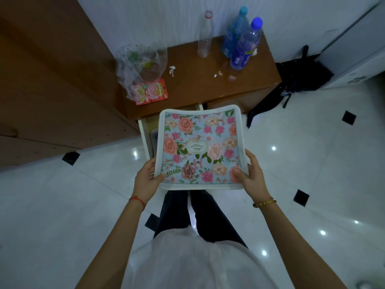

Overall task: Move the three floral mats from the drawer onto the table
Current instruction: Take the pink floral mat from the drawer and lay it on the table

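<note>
Both hands grip the mat (200,148), left hand (146,177) and right hand (251,176) pinching its near corners; table (193,80) lies straight ahead, beyond the drawer (145,130).

Brown wooden counter (193,86) in the upper middle of the frame. On it: clear plastic bag (140,67) at left over a red packet (153,94); an empty clear bottle (205,35) at centre; two blue bottles (245,42) at right; small white scraps (172,70) between.
</note>
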Available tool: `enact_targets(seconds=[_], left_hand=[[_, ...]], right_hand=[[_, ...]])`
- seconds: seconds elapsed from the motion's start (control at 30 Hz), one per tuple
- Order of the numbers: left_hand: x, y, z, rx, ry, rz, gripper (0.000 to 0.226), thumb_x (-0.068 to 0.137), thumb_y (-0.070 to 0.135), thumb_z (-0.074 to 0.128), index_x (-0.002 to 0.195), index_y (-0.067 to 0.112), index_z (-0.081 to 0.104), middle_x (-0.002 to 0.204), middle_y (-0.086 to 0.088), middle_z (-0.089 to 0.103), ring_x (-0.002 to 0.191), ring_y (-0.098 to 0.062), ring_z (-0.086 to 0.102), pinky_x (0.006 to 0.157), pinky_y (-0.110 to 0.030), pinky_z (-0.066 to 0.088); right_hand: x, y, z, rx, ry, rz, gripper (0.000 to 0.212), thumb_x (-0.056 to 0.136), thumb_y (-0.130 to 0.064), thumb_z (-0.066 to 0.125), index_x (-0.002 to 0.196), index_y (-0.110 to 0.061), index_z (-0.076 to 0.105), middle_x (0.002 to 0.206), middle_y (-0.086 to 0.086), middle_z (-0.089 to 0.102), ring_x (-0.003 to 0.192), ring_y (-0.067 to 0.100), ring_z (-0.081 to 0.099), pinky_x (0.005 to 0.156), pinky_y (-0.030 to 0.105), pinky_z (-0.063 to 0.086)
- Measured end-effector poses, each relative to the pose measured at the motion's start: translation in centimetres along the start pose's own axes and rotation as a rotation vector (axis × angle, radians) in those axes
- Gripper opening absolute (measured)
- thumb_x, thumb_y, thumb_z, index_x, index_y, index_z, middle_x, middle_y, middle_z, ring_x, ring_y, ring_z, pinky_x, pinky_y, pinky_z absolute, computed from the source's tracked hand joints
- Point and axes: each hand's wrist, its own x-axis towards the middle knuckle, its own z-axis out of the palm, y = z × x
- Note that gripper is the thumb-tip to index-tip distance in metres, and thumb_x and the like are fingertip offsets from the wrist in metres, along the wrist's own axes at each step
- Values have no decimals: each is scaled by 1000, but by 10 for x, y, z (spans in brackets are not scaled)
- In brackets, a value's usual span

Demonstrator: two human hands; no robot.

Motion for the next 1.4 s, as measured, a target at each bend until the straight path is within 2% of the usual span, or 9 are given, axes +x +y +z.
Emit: enact_targets(seconds=[0.27, 0.4, 0.53, 0.63, 0.8, 0.9, 1.03, 1.13, 1.4], left_hand=[[-25, 53, -18, 85, -222, 127, 50, 84, -8, 64, 109, 34, 51, 110, -3, 66, 98, -9, 66, 78, -19, 56], [-27, 76, -28, 150, -411, 194, 51, 85, -10, 62, 111, 31, 48, 113, -1, 65, 105, -17, 65, 85, -33, 55], [-29, 92, -31, 233, -566, 233, 48, 86, -11, 59, 122, 17, 43, 110, 2, 65, 100, -11, 66, 82, -31, 57], [-34, 100, -26, 306, -657, 241, 49, 86, -12, 58, 121, 19, 42, 106, 6, 64, 92, -3, 67, 78, -29, 58], [-44, 107, -11, 366, -798, 230, 52, 83, -17, 56, 119, 18, 43, 114, -10, 63, 103, -24, 64, 87, -44, 53], [-48, 113, 4, 416, -864, 214, 57, 82, -18, 56, 110, 31, 46, 113, -10, 65, 103, -26, 65, 86, -45, 55], [-52, 122, 30, 445, -947, 194, 58, 81, -18, 56, 112, 30, 45, 119, -16, 63, 108, -31, 64, 89, -51, 53], [-59, 133, 57, 480, -1007, 203, 58, 82, -15, 57, 113, 33, 46, 119, -12, 64, 108, -27, 64, 88, -47, 55], [-87, 158, 168, 565, -1146, 307, 55, 81, -18, 57, 120, 20, 44, 117, -13, 64, 105, -21, 65, 83, -37, 57]], right_hand=[[-81, -27, 9, 90, 211, -39, 57, 90, -5, 62, 139, -24, 39, 117, 8, 65, 103, 22, 68, 78, 38, 60], [-127, -28, 27, 185, 356, -56, 57, 91, -4, 61, 140, -24, 38, 117, 10, 65, 103, 22, 68, 77, 33, 60], [-174, -22, 52, 258, 523, -64, 57, 91, -5, 61, 138, -28, 39, 114, 7, 66, 101, 22, 69, 77, 31, 59], [-208, -18, 72, 320, 641, -53, 58, 90, -5, 61, 134, -37, 39, 113, 4, 67, 100, 17, 69, 75, 26, 58], [-252, -10, 97, 443, 804, -24, 57, 90, -3, 61, 131, -38, 41, 117, 11, 65, 101, 20, 69, 75, 29, 59], [-270, -8, 104, 471, 885, -9, 58, 90, -2, 61, 136, -27, 38, 119, 13, 64, 103, 24, 68, 77, 35, 60], [-287, -8, 101, 472, 987, -10, 56, 89, -5, 63, 131, -36, 41, 117, 11, 65, 100, 22, 69, 75, 34, 60], [-294, -4, 92, 499, 1064, 7, 57, 89, -5, 63, 136, -28, 39, 117, 12, 65, 100, 24, 69, 79, 40, 60], [-310, 11, 36, 562, 1294, -31, 56, 89, -4, 63, 137, -22, 40, 116, 11, 66, 102, 25, 69, 79, 40, 60]])
